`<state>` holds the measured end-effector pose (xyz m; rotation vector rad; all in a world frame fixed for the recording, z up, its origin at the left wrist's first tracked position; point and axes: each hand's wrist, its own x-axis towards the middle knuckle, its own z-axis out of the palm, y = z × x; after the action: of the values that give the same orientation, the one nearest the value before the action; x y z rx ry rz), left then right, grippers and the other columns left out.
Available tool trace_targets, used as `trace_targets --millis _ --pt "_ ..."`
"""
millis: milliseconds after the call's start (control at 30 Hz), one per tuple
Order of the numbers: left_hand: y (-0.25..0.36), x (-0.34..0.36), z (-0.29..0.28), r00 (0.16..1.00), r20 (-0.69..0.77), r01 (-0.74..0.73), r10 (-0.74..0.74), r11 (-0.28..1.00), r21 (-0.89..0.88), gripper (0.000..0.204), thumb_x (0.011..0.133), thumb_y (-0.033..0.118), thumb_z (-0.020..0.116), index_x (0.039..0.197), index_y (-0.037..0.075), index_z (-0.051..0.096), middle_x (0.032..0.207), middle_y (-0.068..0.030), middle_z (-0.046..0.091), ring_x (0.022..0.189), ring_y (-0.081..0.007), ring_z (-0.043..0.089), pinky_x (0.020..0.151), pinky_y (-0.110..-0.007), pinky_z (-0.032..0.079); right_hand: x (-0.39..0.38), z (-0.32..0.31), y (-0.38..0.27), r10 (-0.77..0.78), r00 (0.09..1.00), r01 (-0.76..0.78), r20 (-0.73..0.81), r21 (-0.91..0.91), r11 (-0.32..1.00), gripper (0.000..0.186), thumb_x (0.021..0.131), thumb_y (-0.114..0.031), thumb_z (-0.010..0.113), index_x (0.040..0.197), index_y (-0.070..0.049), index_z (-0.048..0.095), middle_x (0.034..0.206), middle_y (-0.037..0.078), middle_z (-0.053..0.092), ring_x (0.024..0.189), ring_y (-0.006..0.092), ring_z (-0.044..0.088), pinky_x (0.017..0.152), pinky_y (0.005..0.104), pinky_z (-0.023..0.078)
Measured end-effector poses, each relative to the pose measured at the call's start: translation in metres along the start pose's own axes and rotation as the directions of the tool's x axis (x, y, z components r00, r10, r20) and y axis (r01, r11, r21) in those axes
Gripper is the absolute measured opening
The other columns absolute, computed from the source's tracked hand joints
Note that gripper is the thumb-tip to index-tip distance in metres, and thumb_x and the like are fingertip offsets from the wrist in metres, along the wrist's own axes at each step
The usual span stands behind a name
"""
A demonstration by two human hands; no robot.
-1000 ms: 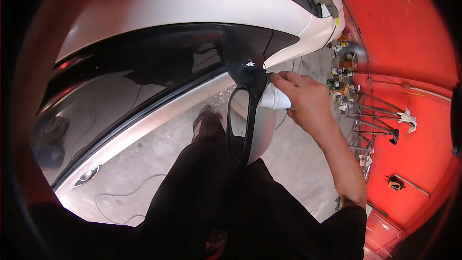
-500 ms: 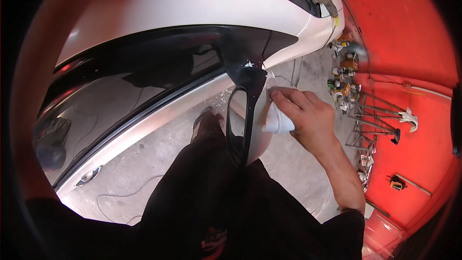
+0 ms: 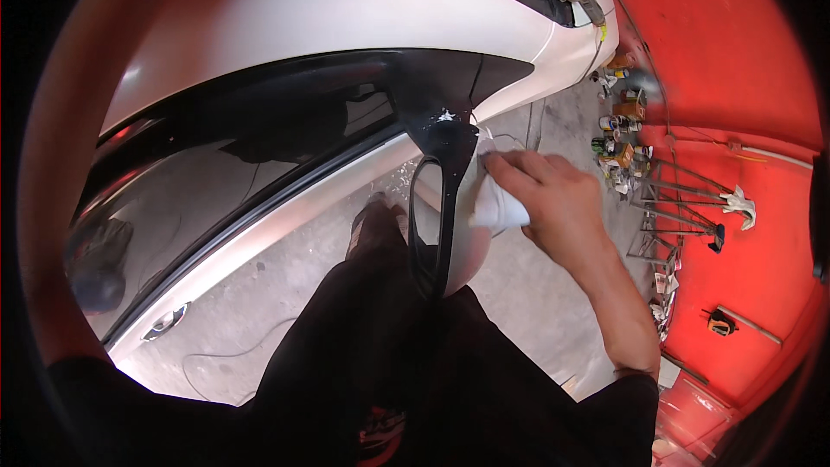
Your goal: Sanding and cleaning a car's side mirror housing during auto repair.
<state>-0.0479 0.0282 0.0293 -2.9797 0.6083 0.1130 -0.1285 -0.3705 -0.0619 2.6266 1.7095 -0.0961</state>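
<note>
Red wall [image 3: 718, 69] flanks cans [image 3: 616, 124], contents indistinct, while white cloth [image 3: 500, 207] touches mirror [image 3: 460, 246].

Cans and boxes [image 3: 624, 112] crowd the right edge of the grey floor [image 3: 536, 294], beside a red wall [image 3: 726, 78]. A white cloth [image 3: 740, 207] hangs on a metal frame near that edge. A thin cable [image 3: 225, 355] loops toward the floor's lower left corner.

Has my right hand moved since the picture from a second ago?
Yes. Judged against the side mirror, your right hand has shifted down the picture, along the mirror's outer side.
</note>
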Motion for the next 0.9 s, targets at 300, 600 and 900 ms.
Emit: trace_targets --millis 300,600,900 --pt "0.007 -0.002 -0.006 0.998 0.040 0.044 -0.045 0.999 0.027 0.040 0.100 0.037 0.069 0.121 0.005 0.080 0.117 -0.0216 0.081 0.112 -0.0410 0.075 0.101 -0.048 0.057 -0.013 0.017 -0.004 -0.029 0.994 0.026 -0.109 -0.033 0.999 0.065 0.068 -0.006 0.086 0.131 -0.020 0.076 0.126 -0.005 0.077 0.097 0.0227 0.076 0.076 0.0341 0.063" --pt "0.008 -0.003 -0.005 0.998 0.040 0.044 -0.045 0.999 0.012 0.039 0.101 0.037 0.069 0.122 0.006 0.079 0.118 -0.0206 0.081 0.114 -0.0400 0.075 0.103 -0.048 0.057 -0.008 0.002 -0.004 0.007 1.000 -0.006 -0.023 0.029 1.000 0.062 0.070 -0.007 0.086 0.130 -0.021 0.076 0.121 -0.003 0.078 0.097 0.0255 0.076 0.077 0.0367 0.062" --pt "0.015 -0.006 -0.005 0.999 0.014 0.031 -0.032 0.999 0.029 0.044 0.102 0.039 0.070 0.128 0.003 0.077 0.122 -0.0226 0.080 0.117 -0.0412 0.074 0.106 -0.048 0.056 0.004 0.013 0.009 0.130 0.969 -0.076 -0.212 0.246 0.966 0.048 0.081 0.002 0.080 0.126 -0.017 0.077 0.115 0.005 0.080 0.097 0.0271 0.078 0.083 0.0366 0.062"
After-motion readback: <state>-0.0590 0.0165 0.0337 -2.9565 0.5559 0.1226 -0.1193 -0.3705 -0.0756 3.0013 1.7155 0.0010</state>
